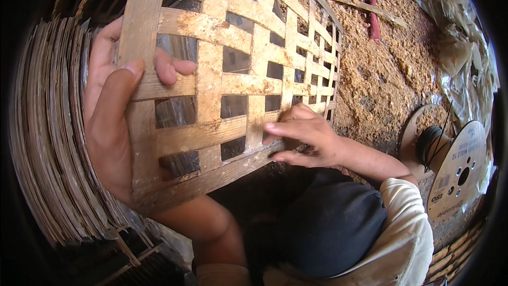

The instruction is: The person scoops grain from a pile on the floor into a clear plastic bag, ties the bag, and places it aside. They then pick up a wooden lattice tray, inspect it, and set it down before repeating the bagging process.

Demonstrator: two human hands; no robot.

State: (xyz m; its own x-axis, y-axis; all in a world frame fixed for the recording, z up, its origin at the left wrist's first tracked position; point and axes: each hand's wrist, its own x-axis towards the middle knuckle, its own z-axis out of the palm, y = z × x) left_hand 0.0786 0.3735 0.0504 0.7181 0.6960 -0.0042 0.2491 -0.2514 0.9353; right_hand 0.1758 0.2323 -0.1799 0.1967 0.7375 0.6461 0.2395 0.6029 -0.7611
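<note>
A woven lattice panel of flat bamboo or wooden strips, with a rim of plain slats, is tilted up in front of me. Pale, brownish stains mark its strips. My left hand grips the left rim; the thumb lies on the near face, and some fingertips come through an opening. Down at the lower rim slat, my right hand has its thumb and forefinger spread apart. Its fingertips are at the slat, though whether they press on it is not clear. Some of its other fingers are partly hidden.
At the left stands a tall stack of thin, worn sheets. Sawdust or wood chips cover the ground on the right, with a red pipe-like piece and a loose strip. Crumpled plastic sheeting and a cable spool lie beyond.
</note>
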